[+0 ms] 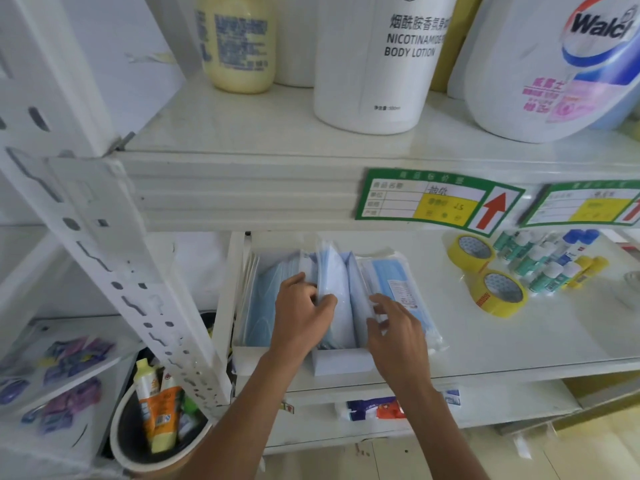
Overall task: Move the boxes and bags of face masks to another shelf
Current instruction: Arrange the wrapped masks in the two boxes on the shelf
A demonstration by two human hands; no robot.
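Note:
On the middle shelf [519,341] several clear bags of blue face masks stand on edge in low white boxes [341,363] at the left end. My left hand [299,317] pinches the upright bag of face masks [334,289] in the middle, thumb on its right face. My right hand [398,334] rests with spread fingers on the flat bag of face masks [398,282] lying at the right of the row. More mask bags [263,299] lean at the far left of the box.
Two yellow tape rolls [498,292] and several small bottles [547,265] lie to the right on the same shelf. Large lotion and soap bottles [381,60] stand on the shelf above. A white perforated upright [114,271] stands left; a bin with bottles [159,424] sits below.

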